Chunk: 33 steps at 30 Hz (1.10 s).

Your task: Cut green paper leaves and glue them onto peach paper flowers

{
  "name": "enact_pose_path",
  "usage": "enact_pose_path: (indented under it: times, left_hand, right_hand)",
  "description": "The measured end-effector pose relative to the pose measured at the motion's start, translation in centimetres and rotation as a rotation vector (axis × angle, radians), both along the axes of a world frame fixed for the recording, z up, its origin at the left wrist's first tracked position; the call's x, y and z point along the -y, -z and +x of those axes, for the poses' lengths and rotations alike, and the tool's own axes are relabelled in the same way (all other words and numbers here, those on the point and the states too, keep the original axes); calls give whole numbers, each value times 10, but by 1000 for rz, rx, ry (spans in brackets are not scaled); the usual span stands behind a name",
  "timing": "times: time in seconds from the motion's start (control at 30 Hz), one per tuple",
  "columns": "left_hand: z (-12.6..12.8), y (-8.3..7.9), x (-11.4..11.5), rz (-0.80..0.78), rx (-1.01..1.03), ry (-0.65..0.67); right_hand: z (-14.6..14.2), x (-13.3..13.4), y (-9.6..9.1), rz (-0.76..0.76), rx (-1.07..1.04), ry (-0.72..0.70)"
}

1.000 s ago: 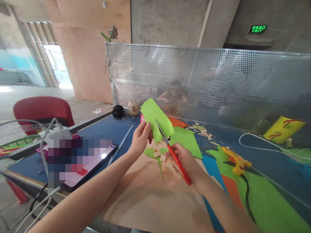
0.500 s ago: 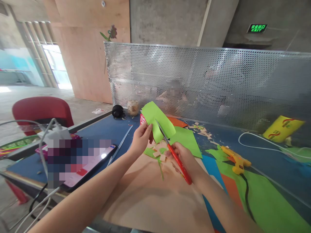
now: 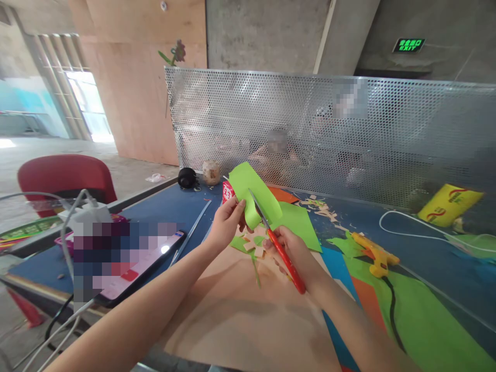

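My left hand (image 3: 228,216) pinches the lower left edge of a bright green sheet of paper (image 3: 253,183), held up above the table. In my right hand (image 3: 290,250) are red-handled scissors (image 3: 282,250), whose blades lie across the green sheet and point up and left. The sheet curls near the cut, beside the blades. Below both hands, small tan paper pieces and green scraps (image 3: 253,244) lie on a large tan sheet (image 3: 248,315). Part of my right hand's fingers is hidden behind the scissor handle.
To the right lie a yellow glue gun (image 3: 374,254), green paper (image 3: 430,320) and a yellow packet (image 3: 449,204). A phone (image 3: 155,268) rests on the left. Behind stands a perforated metal screen (image 3: 232,113), with people beyond it. Paper scraps (image 3: 323,209) litter the back.
The green sheet has shifted very slightly right, and its curled lower flap sits a little differently by the blades. Both hands keep their hold.
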<state>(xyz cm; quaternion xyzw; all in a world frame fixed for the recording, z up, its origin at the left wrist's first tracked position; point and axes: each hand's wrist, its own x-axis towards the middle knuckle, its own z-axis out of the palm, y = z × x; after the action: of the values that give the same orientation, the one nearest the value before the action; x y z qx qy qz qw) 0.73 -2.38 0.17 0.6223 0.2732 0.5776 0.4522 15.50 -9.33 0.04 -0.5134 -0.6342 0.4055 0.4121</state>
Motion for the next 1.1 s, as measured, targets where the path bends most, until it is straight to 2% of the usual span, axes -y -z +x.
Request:
enact_pose_path:
  times: [0.2,0.37,0.67,0.9,1.1]
  left_hand:
    - [0,0,-1,1,-3,-3]
    - [1,1,1,-7,-30,19]
    - [1,1,2,-30,-47,36]
    - [2,5,4,7,-98,35]
    - [2,7,2,-1,-97,56]
  right_hand:
    - [-3,2,-4,14,30,50]
    - [-3,2,-3,-15,-15,-10]
    - [-3,1,-9,-1,49,58]
    - [-2,2,-8,-35,11,13]
    - [0,1,-10,-22,26,46]
